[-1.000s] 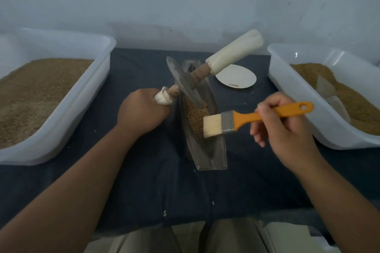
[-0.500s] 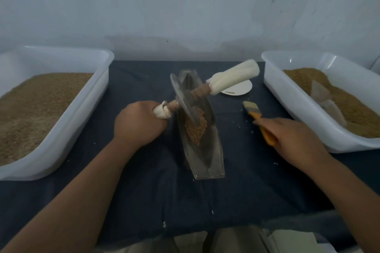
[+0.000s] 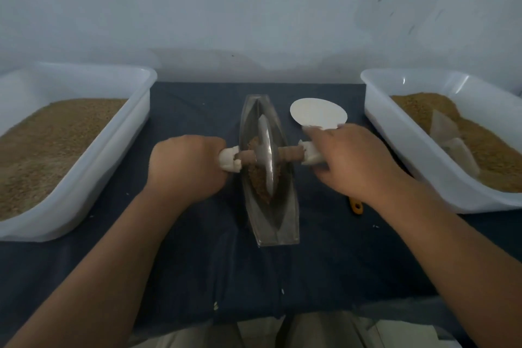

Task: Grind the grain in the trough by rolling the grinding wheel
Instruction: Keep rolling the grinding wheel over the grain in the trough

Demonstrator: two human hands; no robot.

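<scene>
step: both hands on the axle, wheel seated; I judge this the start of a rolling stroke.
trough (image 3: 278, 223): centre of the worktop (image 3: 197, 263), long axis running 12–6.
grain (image 3: 255, 178): small brown heap in the trough's middle, mostly on the 9 o'clock side of the disc and touching it.
grinding wheel (image 3: 265, 155): metal disc upright in the groove, axle level across 9–3.
left hand (image 3: 186, 167): fist wrapped tight round the white-wrapped axle end at 9 o'clock of the disc.
right hand (image 3: 353, 161): fingers laid over the wrapped end at 3 o'clock, thumb tucked under; the hold looks looser than the left.
next move: firm up the right grip, then push toward 12 and pull back toward 6 with even downward load on both ends, keeping the disc in the groove.
risk: uneven pressure likely tilts the disc and throws grain over the rim.
left bin (image 3: 135, 127): at 9 o'clock, holds brown grain.
right bin (image 3: 395, 144): at 3 o'clock, holds brown grain.
white disc (image 3: 317, 116): flat on the worktop at 1 o'clock of the trough.
brush (image 3: 356, 205): orange handle tip at 4 o'clock, rest hidden under the right forearm.
</scene>
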